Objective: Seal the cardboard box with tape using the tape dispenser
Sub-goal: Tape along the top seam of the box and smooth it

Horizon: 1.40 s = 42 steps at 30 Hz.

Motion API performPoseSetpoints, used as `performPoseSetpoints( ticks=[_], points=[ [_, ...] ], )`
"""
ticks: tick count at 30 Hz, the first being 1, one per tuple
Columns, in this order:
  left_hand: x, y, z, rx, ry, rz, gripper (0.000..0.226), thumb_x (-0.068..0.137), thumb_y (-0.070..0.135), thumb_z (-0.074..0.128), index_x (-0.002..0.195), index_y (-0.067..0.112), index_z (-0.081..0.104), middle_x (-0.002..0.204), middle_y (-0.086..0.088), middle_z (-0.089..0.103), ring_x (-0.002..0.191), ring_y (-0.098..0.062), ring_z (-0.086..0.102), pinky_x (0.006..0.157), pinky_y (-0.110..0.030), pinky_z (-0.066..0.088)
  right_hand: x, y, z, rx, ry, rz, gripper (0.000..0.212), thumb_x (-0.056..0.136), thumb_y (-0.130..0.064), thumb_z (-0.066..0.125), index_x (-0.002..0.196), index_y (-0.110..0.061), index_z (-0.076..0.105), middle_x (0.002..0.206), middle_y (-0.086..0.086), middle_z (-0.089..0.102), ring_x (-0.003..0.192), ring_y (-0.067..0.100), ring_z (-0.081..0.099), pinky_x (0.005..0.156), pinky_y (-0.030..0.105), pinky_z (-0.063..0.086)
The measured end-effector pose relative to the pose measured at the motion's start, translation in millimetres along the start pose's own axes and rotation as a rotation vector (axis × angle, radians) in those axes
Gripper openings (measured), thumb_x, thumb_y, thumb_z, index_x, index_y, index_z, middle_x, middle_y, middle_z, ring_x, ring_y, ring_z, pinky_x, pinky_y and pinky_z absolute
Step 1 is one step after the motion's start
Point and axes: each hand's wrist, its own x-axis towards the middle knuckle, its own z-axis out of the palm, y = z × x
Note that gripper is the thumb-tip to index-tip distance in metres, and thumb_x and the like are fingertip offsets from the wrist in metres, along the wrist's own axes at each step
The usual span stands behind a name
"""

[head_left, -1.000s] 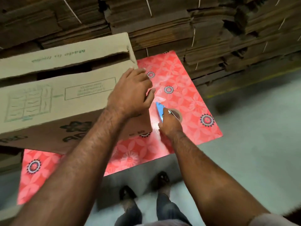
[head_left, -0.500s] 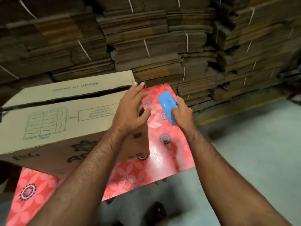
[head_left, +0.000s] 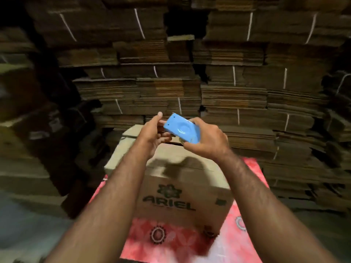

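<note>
Above the cardboard box [head_left: 178,168], I see the blue tape dispenser [head_left: 182,129] held up in the air, tilted, its broad flat side facing me. My right hand [head_left: 207,141] is wrapped around its right end, fingers curled shut on the body. My left hand [head_left: 152,133] meets its left end with thumb raised and fingers partly curled; whether it pinches tape or the casing I cannot tell. Below the hands, the box stands on a red flowered mat [head_left: 171,236], "ARIEL" printed on its near face, and a dark gap shows between its top flaps. Behind the box rise stacks of flattened cardboard [head_left: 237,95], bundled with white straps.
</note>
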Motion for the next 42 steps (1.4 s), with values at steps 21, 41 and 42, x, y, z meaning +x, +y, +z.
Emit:
performPoseSetpoints(
  ticks=[21,41,42],
  points=[
    [104.2,21.2,-181.9,0.08,-0.02,0.013,0.009,0.089,0.005,0.069,0.081,0.001,0.068,0.053,-0.007,0.063,0.039,-0.006,0.051,0.042,-0.018,0.044,107.7,-129.1,110.1,-0.223,-0.134,-0.089,0.063,0.072,-0.055,0.074,0.124,-0.037,0.045,0.095,-0.011,0.062,0.084,0.02,0.06,0.074,0.036,0.05],
    [122.1,11.7,-141.4,0.159,0.15,-0.149,0.007,0.079,-0.003,0.07,0.085,-0.006,0.073,0.059,-0.012,0.066,0.047,-0.011,0.056,0.041,-0.019,0.045,164.4,-84.5,74.8,-0.246,-0.473,-0.191,0.07,0.079,-0.059,0.075,0.138,-0.027,0.056,0.105,-0.007,0.056,0.096,0.013,0.055,0.075,0.028,0.05],
    [122.3,15.5,-140.2,0.178,0.167,-0.15,0.008,0.081,-0.001,0.071,0.087,-0.006,0.073,0.061,-0.012,0.066,0.047,-0.011,0.057,0.041,-0.019,0.046,164.9,-83.7,70.3,-0.256,-0.461,-0.213,0.07,0.079,-0.06,0.074,0.138,-0.026,0.056,0.105,-0.007,0.057,0.096,0.014,0.055,0.077,0.029,0.051]
  ],
)
